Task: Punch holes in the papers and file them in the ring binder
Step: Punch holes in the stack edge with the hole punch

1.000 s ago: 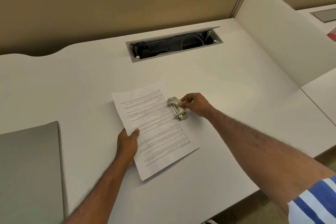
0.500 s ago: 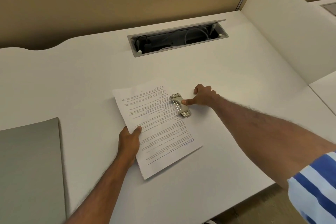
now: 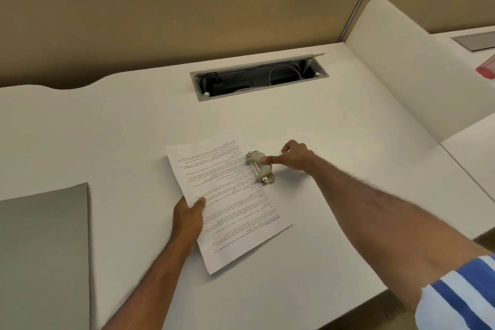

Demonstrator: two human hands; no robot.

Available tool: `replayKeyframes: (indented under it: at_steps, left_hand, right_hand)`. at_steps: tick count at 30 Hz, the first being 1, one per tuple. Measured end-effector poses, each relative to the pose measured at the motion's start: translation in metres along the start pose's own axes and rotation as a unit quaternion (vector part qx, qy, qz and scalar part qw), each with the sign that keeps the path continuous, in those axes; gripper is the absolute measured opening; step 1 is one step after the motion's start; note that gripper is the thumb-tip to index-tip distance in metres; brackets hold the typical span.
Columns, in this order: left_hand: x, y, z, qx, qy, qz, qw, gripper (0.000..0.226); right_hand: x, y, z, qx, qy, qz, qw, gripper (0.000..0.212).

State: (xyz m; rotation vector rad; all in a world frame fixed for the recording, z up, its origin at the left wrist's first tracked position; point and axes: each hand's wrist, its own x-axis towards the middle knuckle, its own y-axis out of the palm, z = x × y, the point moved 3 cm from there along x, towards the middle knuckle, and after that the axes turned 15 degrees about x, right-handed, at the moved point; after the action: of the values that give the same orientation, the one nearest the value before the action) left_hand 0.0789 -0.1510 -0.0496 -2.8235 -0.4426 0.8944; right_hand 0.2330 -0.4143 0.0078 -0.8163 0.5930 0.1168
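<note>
Though askew, white printed papers (image 3: 227,203), beige punch (image 3: 260,169) on their edge.

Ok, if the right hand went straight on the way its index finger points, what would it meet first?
The hole punch: the index fingertip of the right hand seems to touch its top, though depth is unclear. Past it lie the papers, held by the left hand.
</note>
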Motion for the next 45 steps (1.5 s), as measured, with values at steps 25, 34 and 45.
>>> replayKeyframes:
  at_steps: [25,34,45]
  left_hand:
    - [-0.012,-0.029,0.003,-0.016,0.000,-0.006,1.000,0.020]
    - [-0.021,-0.074,-0.009,-0.055,0.053,0.004,0.997,0.022]
    - [-0.034,-0.096,-0.022,-0.105,0.086,-0.014,0.991,0.026]
  right_hand:
    - [-0.037,0.042,-0.021,0.290,-0.090,-0.102,0.947,0.031]
    - [-0.090,0.056,-0.022,0.302,-0.246,-0.136,0.911,0.006]
    - [-0.124,0.110,-0.024,0.635,-0.031,0.155,0.756,0.069]
